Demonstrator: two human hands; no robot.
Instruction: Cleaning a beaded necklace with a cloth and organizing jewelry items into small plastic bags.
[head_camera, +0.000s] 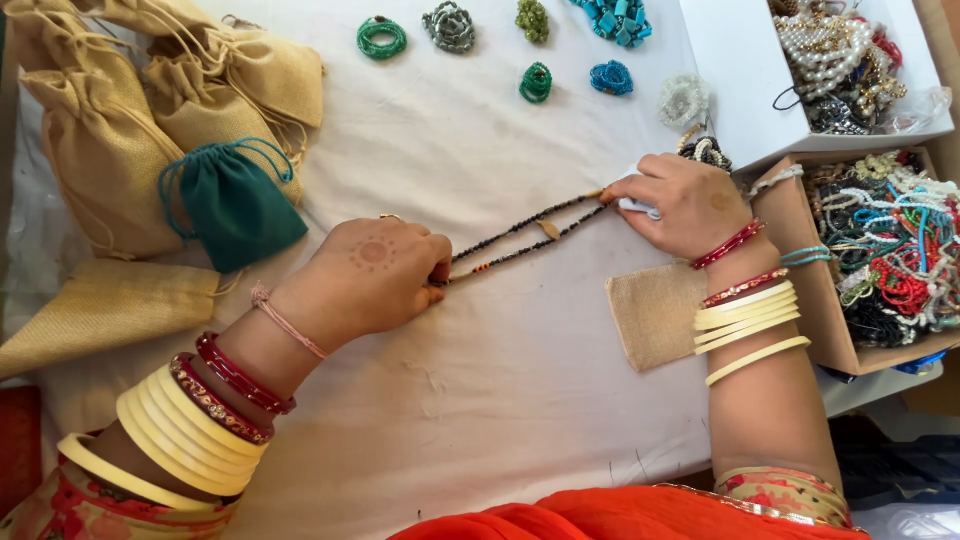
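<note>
Black beaded necklace (528, 238) ends hidden inside both closed hands.

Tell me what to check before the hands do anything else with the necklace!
1. Left hand grips one end of necklace: ok.
2. Right hand grips the other end: ok.
3. Necklace stretched straight, no tangle: ok.
4. Flat pouch lies by the right wrist: ok.
5. Pouch mouth open: cannot tell.
6. Green pouch lies apart from the necklace: ok.
</note>
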